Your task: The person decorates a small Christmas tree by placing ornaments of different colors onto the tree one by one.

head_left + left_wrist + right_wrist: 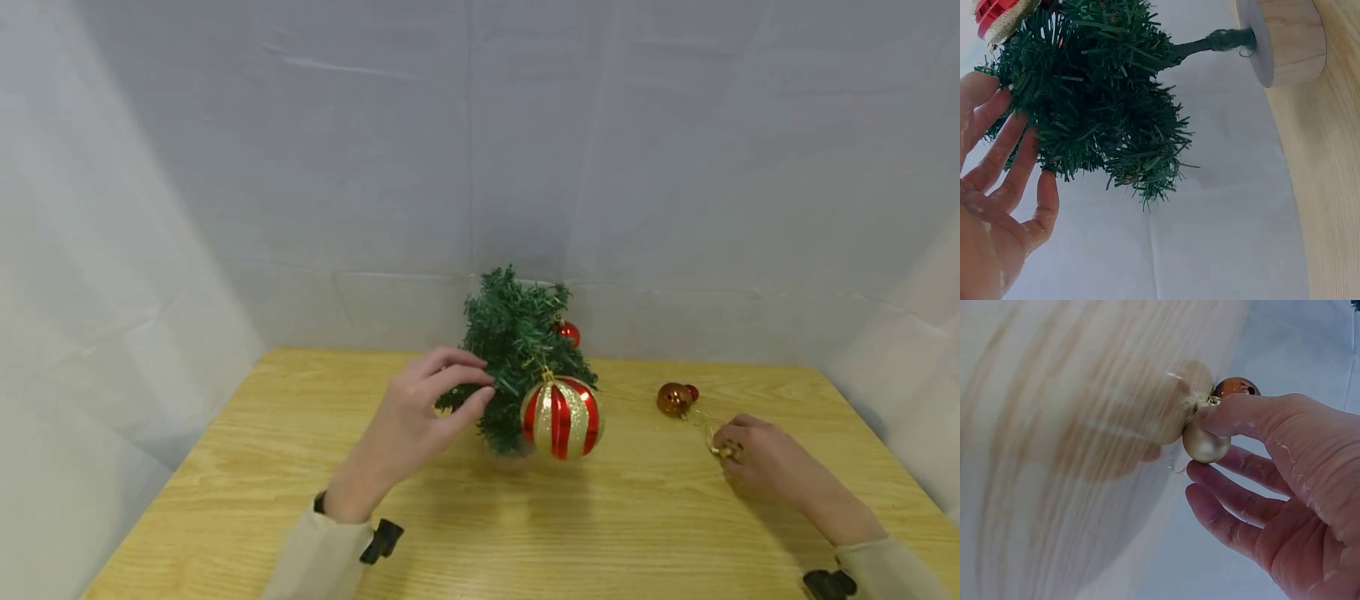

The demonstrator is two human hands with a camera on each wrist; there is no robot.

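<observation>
A small green tree (pixel 517 333) stands on a round wooden base (pixel 1297 40). From its front hangs a big red and gold striped ball (pixel 562 417); a small red ball (pixel 570 333) hangs at its right side. My left hand (pixel 420 408) is beside the tree's left side, fingers (pixel 1019 169) spread and lightly bent at the branches. Over at the right, my right hand (pixel 768 462) has thumb and fingers at a small gold ball (pixel 1207 442) on the table, the thumb against its top. The ball is mostly hidden in the head view.
A copper-brown ball (pixel 673 400) lies on the wooden table (pixel 337 467) between the tree and my right hand, with a small dark red ball (pixel 692 392) next to it. Gold string trails from them toward my right hand. A pale cloth (pixel 375 167) hangs behind the table.
</observation>
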